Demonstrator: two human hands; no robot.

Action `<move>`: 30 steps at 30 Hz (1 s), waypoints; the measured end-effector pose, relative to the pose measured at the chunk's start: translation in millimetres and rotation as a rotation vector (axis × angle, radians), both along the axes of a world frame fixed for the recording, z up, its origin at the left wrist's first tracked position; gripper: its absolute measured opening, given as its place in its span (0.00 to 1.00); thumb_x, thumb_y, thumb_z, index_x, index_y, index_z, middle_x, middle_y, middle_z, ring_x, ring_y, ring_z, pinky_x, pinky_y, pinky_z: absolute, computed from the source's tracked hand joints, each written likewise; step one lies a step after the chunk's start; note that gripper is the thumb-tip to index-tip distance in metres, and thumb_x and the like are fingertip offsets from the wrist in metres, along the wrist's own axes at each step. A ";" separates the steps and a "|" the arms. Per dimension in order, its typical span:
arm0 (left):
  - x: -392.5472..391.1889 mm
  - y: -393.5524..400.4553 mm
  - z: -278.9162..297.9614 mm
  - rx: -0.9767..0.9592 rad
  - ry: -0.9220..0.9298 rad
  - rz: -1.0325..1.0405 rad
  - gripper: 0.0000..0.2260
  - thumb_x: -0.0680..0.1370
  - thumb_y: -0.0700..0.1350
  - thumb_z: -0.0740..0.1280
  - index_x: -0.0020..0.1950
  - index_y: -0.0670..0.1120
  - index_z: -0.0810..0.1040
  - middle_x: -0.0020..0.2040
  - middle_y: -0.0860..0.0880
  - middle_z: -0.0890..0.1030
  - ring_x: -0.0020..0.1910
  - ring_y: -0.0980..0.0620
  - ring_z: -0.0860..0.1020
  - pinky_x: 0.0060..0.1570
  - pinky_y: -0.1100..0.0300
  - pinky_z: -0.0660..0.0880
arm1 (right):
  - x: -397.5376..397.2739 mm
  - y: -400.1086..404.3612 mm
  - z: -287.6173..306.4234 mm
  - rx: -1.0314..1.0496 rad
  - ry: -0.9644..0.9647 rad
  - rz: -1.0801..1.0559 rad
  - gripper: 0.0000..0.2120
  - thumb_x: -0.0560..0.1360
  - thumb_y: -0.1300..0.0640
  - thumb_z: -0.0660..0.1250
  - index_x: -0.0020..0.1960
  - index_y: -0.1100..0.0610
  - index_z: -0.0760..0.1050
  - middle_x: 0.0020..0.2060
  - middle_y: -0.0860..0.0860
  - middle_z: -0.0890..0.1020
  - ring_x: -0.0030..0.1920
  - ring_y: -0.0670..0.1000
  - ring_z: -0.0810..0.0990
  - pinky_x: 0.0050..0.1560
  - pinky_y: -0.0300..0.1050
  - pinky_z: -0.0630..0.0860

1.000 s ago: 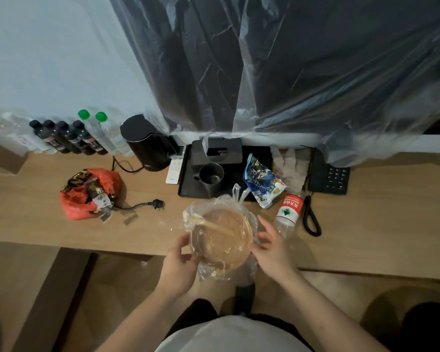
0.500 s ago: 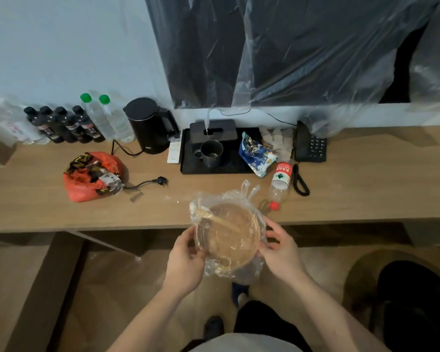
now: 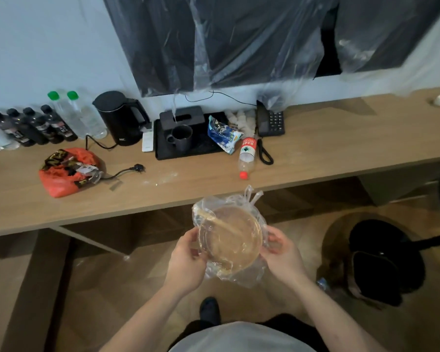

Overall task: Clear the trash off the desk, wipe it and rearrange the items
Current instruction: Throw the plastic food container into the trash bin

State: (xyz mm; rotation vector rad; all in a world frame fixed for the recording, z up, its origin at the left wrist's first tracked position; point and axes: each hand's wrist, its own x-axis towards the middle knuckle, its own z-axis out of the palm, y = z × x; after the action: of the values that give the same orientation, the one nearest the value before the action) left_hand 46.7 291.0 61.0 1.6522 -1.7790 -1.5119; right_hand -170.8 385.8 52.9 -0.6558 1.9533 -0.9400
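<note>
I hold a round takeaway food container in a clear plastic bag (image 3: pixel 230 236) in front of me, off the wooden desk (image 3: pixel 328 146) and over the floor. My left hand (image 3: pixel 187 260) grips its left side and my right hand (image 3: pixel 281 252) grips its right side. On the desk lie an orange plastic bag of trash (image 3: pixel 66 172), an empty bottle with a red cap (image 3: pixel 247 156) on its side, and a blue snack wrapper (image 3: pixel 222 135). White crumbs (image 3: pixel 160 179) dot the desk near its front edge.
A black bin with a dark liner (image 3: pixel 381 257) stands on the floor at the right. Along the wall stand dark bottles (image 3: pixel 33 127), two green-capped bottles (image 3: pixel 74 115), a black kettle (image 3: pixel 120 118), a black tray with a mug (image 3: pixel 181 138) and a phone (image 3: pixel 271 120).
I have stepped back from the desk, and both hands have carried the bagged container away from the desk edge, toward me and a little to the right. The bin has come into view.
</note>
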 end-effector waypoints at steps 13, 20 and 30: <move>-186.5 142.1 -20.7 -0.059 0.024 -0.246 0.22 0.81 0.57 0.68 0.74 0.60 0.71 0.65 0.60 0.79 0.58 0.59 0.81 0.59 0.54 0.82 | -163.1 200.8 7.8 -0.078 0.087 -0.156 0.33 0.79 0.53 0.74 0.79 0.38 0.65 0.53 0.37 0.81 0.50 0.41 0.84 0.50 0.38 0.82; -253.4 224.8 -24.2 -0.014 -0.057 -0.284 0.25 0.78 0.55 0.69 0.74 0.65 0.68 0.65 0.63 0.77 0.61 0.58 0.79 0.61 0.51 0.81 | -240.1 283.9 -5.0 -0.010 0.038 -0.116 0.33 0.79 0.56 0.73 0.79 0.39 0.65 0.56 0.42 0.83 0.50 0.42 0.85 0.42 0.34 0.81; -301.1 237.0 -19.8 0.031 -0.168 -0.285 0.29 0.76 0.57 0.72 0.76 0.58 0.69 0.66 0.59 0.78 0.57 0.56 0.82 0.57 0.54 0.81 | -293.7 286.4 -18.3 0.024 0.040 -0.039 0.31 0.79 0.54 0.73 0.76 0.35 0.69 0.55 0.42 0.84 0.50 0.42 0.85 0.52 0.43 0.85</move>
State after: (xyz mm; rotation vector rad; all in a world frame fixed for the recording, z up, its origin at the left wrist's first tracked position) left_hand -254.5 528.0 41.2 1.6378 -2.1695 -1.5604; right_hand -464.5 672.2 34.6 -0.6291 2.0161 -0.9327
